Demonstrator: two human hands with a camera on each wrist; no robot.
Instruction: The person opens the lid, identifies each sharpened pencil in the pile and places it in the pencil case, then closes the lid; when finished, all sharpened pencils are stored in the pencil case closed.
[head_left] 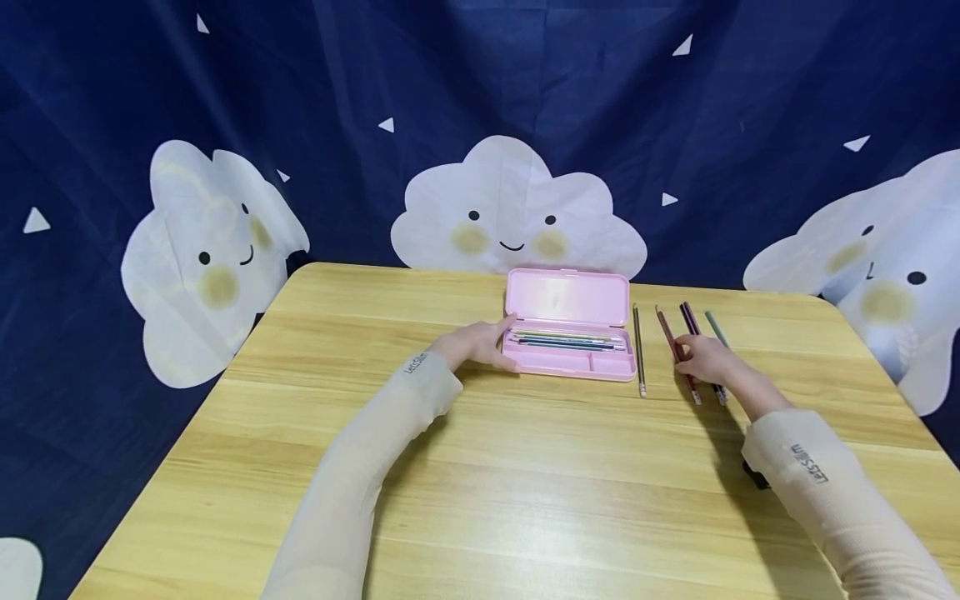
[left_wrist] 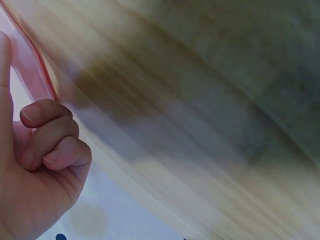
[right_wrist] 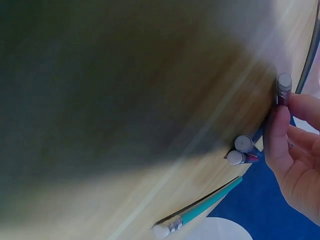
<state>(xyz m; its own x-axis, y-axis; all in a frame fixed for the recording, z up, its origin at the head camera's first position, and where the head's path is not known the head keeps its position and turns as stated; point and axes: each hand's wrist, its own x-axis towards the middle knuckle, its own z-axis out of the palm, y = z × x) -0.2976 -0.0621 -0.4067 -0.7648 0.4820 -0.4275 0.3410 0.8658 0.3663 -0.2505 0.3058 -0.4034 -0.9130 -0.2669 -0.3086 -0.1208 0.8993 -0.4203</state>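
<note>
A pink pencil case (head_left: 551, 360) lies with its lid (head_left: 592, 298) raised, several pencils (head_left: 566, 340) in its long rear compartment. My left hand (head_left: 474, 343) holds the left end of the case, its fingers at the hinge side and the front corner. Three of its fingers (left_wrist: 52, 132) curl in at the case's edge in the left wrist view. Right of the case, my right hand (head_left: 708, 360) pinches a reddish pencil (head_left: 666, 327) between thumb and finger. The silvery eraser end of this pencil (right_wrist: 284, 85) sticks out past the fingertips in the right wrist view.
A dark pencil (head_left: 639, 350) lies close along the case's right side. Two dark pencils (head_left: 692, 320) lie together under the right hand, and a green pencil (head_left: 716, 328) is farther right. Behind the wooden table (head_left: 525, 483) hangs a blue curtain (head_left: 480, 75) with clouds.
</note>
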